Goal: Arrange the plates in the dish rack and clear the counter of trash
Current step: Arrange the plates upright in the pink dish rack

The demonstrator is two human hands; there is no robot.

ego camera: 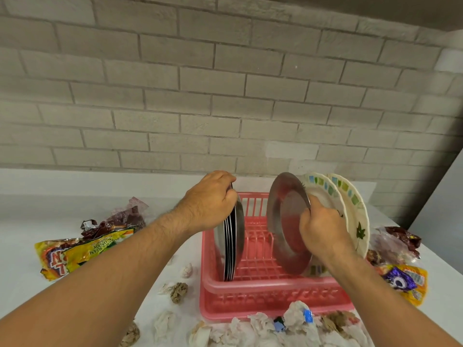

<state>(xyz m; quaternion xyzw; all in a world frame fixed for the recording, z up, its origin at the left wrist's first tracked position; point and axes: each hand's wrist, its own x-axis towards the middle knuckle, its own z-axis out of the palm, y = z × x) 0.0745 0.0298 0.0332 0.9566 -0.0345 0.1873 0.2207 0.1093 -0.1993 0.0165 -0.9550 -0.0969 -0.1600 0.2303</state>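
A pink plastic dish rack (260, 291) stands on the white counter. At its left end, several steel plates (231, 249) stand upright on edge, and my left hand (210, 201) grips their top rims. My right hand (318, 224) holds the right rim of a single steel plate (283, 221), which stands tilted in the right half of the rack. Behind it, two white patterned plates (350, 209) lean upright at the rack's right end. Crumpled tissues (270, 326) and wrappers lie all around the rack.
A yellow snack bag (75, 251) and dark red wrappers (120, 219) lie left of the rack. On the right are more wrappers (400, 279). Small paper balls (179, 291) sit near the front left. A grey brick wall (225, 96) runs behind the counter.
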